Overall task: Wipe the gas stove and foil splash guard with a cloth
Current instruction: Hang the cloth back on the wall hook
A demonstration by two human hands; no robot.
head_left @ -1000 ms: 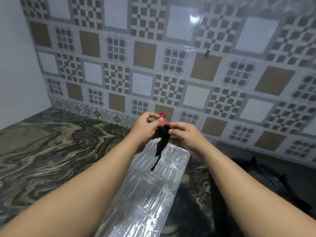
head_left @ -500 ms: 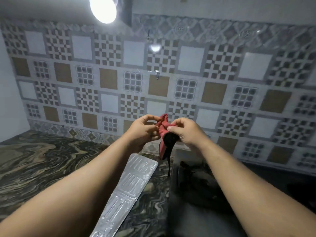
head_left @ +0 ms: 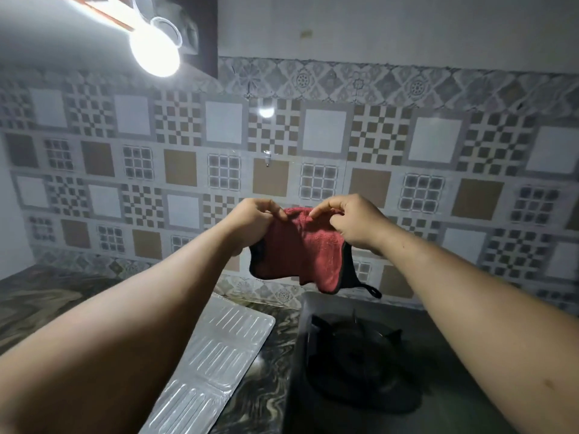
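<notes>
A red cloth (head_left: 300, 252) with a dark trim and a small hanging loop is spread out in the air in front of the tiled wall. My left hand (head_left: 252, 219) pinches its top left corner and my right hand (head_left: 354, 220) pinches its top right edge. Below the cloth, the black gas stove (head_left: 360, 361) sits on the counter with its burner grate showing. To the stove's left the silver foil splash guard (head_left: 216, 349) lies flat on the marbled counter.
A patterned tiled wall (head_left: 438, 170) rises behind the counter, with a small hook on it above the cloth. A bright bulb (head_left: 155, 53) glares at the top left. The dark marbled counter (head_left: 47, 296) stretches to the left, up to a plain side wall.
The cloth was bunched between both hands and now is pulled open and flat. My view has tilted up and right, bringing the stove and the bulb into sight.
</notes>
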